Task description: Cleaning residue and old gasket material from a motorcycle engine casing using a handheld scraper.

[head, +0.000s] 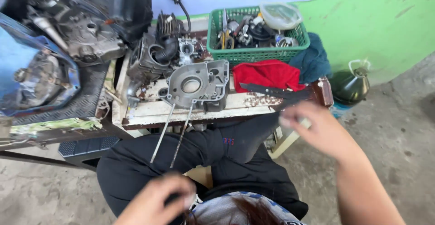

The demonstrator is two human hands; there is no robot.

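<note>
Two long bolts hang from the grey engine case on the bench. Your blurry right hand, fingers loose, reaches near the case; grab slowly. Your left hand, below the case, clenches something dark.

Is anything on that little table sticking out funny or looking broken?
The grey engine casing sits at the front edge of the worn white bench, and its two long metal studs poke out past the edge over the person's lap. The bench's paint is chipped and rusty.
</note>
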